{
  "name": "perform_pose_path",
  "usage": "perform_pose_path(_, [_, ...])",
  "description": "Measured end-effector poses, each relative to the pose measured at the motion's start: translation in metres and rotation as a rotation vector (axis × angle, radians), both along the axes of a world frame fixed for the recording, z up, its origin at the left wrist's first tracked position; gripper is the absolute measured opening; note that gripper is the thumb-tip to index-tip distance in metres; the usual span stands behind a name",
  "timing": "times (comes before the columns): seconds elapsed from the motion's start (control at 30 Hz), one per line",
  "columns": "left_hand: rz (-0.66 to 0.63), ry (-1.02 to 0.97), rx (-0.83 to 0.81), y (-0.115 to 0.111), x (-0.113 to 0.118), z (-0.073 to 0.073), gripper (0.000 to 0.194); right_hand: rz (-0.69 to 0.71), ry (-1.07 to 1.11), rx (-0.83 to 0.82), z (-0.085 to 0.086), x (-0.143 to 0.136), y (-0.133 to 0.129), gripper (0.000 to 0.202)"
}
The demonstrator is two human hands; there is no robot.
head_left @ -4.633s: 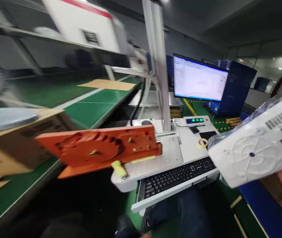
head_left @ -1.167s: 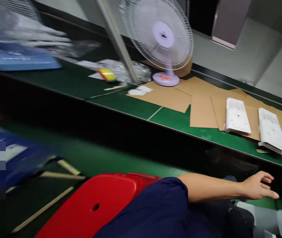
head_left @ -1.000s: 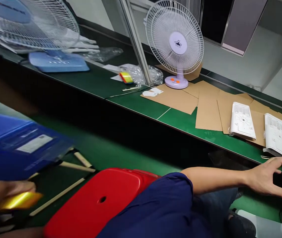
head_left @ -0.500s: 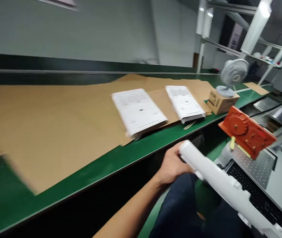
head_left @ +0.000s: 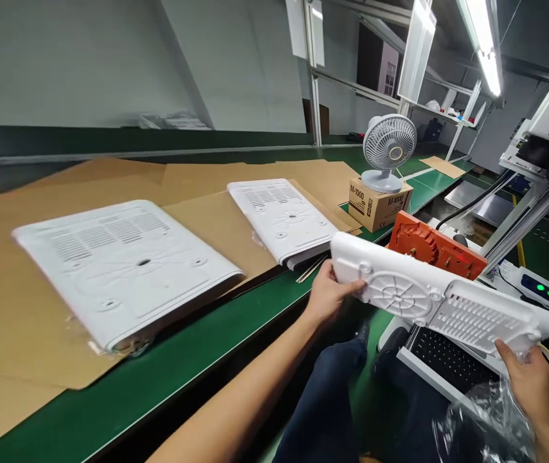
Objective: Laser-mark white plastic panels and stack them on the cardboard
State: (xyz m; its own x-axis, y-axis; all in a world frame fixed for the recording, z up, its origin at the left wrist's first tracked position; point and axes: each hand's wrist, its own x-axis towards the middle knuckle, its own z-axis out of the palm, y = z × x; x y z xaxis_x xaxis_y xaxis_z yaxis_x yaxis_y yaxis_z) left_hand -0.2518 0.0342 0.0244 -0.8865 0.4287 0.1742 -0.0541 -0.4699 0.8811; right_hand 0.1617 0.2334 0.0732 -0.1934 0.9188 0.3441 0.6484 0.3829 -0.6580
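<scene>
A person's 2 hands carry a flat white plastic panel [head_left: 441, 297] in mid-air over a keyboard [head_left: 448, 360], at 3 o'clock from 2 like panels [head_left: 125, 263] on the green worktop [head_left: 197, 347]. The left hand [head_left: 328, 292] is clamped on its near end, the right hand [head_left: 530, 379] on its far end. Loose plastic wrap [head_left: 486, 424] beneath the right hand could slip the grip, and the orange fixture [head_left: 433, 247] just behind could catch the panel's edge.

Two white vented panels [head_left: 125, 267] [head_left: 287, 218] lie on brown cardboard sheets [head_left: 207, 218] on the green table [head_left: 236, 321]. A small fan [head_left: 389, 149] stands on a cardboard box [head_left: 378, 202]. An orange fixture [head_left: 436, 247] sits beside a black keyboard [head_left: 448, 360].
</scene>
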Motion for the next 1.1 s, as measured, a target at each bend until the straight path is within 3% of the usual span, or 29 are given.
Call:
perform_pose_path(0.1, [-0.026,0.236,-0.124,0.056,-0.040,-0.010,0.084,-0.032,-0.093,-0.004,0.007,-0.025,0.026,0.072])
perform_pose_path(0.2, [-0.080,0.393,-0.319,0.101,-0.078,-0.011,0.085,-0.072,-0.224,-0.005,0.007,-0.042,0.051,0.078])
perform_pose_path(0.37, [-0.030,0.514,-0.560,0.143,-0.115,0.001,0.086,-0.076,-0.334,-0.014,-0.004,-0.066,0.081,0.080])
perform_pose_path(0.6, [-0.006,0.499,-0.666,0.168,-0.129,0.002,0.085,-0.058,-0.403,-0.030,-0.013,-0.087,0.102,0.070])
perform_pose_path(0.83, [0.038,0.507,-0.617,0.170,-0.139,-0.002,0.086,-0.052,-0.352,-0.040,-0.017,-0.104,0.114,0.067])
perform_pose_path(1.1, [0.050,0.487,-0.647,0.183,-0.148,0.010,0.091,-0.064,-0.363,-0.027,-0.024,-0.113,0.127,0.069])
